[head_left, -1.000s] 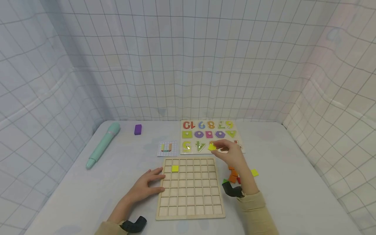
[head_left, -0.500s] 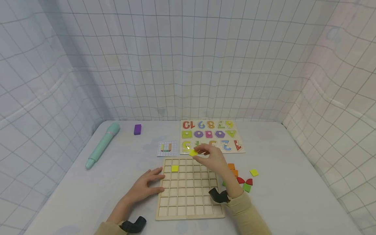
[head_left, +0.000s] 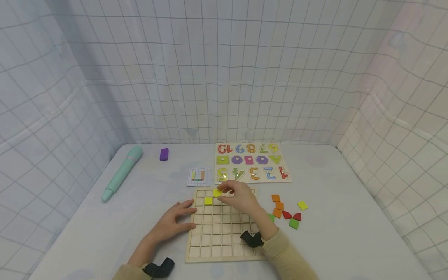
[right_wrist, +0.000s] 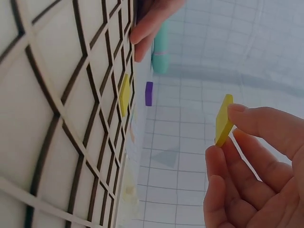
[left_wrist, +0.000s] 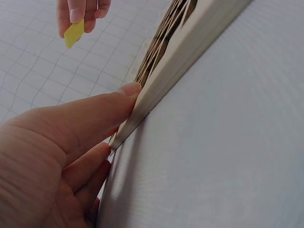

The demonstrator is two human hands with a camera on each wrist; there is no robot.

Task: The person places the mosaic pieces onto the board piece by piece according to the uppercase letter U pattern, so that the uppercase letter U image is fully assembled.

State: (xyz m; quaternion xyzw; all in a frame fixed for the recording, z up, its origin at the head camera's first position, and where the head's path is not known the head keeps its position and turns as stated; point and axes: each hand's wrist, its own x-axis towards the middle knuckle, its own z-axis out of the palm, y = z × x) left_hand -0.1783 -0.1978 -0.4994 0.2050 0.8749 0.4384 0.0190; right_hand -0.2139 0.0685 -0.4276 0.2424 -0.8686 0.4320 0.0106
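Observation:
My right hand (head_left: 239, 197) pinches a yellow square tile (right_wrist: 224, 119) between thumb and fingers, above the upper part of a wooden grid board (head_left: 222, 258). In the right wrist view the held tile is clear of the board. Another yellow tile (head_left: 208, 200) lies in a cell near the board's upper left corner. My left hand (head_left: 172, 222) rests against the board's left edge. Its thumb and fingertips touch the wooden rim (left_wrist: 156, 80) in the left wrist view, the fingers fairly straight.
Several orange tiles (head_left: 277, 212), red quarter-round pieces (head_left: 287, 214), green tiles (head_left: 294, 224) and a yellow tile (head_left: 302, 205) lie right of the board. Behind it are a pattern card (head_left: 198, 177) and a number puzzle (head_left: 236, 166). Farther left are a purple block (head_left: 164, 154) and a mint-green wand-shaped object (head_left: 122, 173).
My right hand has carried the yellow tile leftward and toward me, from over the number puzzle to over the grid board. The left hand has stayed in place.

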